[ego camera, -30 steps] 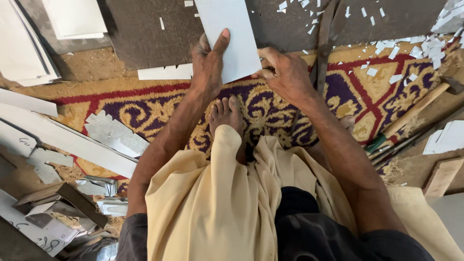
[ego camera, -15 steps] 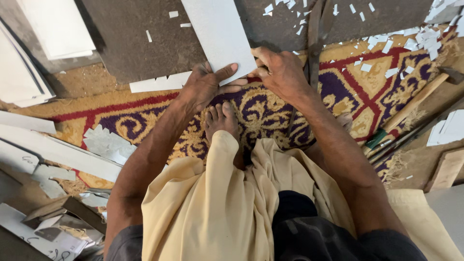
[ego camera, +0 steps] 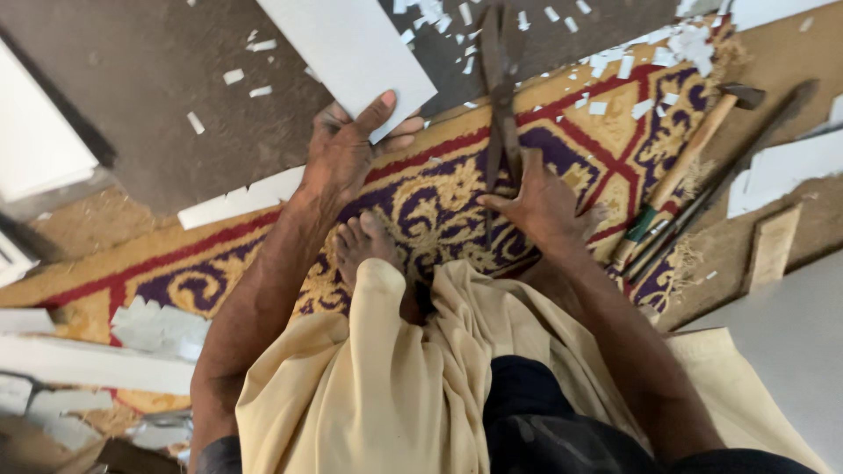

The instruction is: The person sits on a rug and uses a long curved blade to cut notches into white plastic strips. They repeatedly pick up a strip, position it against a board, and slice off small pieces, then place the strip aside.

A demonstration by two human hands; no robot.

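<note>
My left hand [ego camera: 347,149] grips the near corner of a white flat panel [ego camera: 342,44], thumb on top, holding it over the dark floor. My right hand [ego camera: 540,206] rests on the patterned carpet [ego camera: 439,202], fingers spread, touching the lower end of long dark metal shears [ego camera: 498,88] that lie pointing away from me. My bare foot [ego camera: 364,241] sits on the carpet between the two hands, under cream-coloured trousers.
A wooden-handled hammer [ego camera: 694,145] and thin rods [ego camera: 702,211] lie at the right carpet edge. White scraps [ego camera: 615,61] litter the floor and carpet. A white strip [ego camera: 241,200] lies left of my hand; more white boards [ego camera: 88,364] are stacked at the left.
My right hand has let go of the white panel and come down onto the carpet by the shears. My left hand still holds the panel, now alone.
</note>
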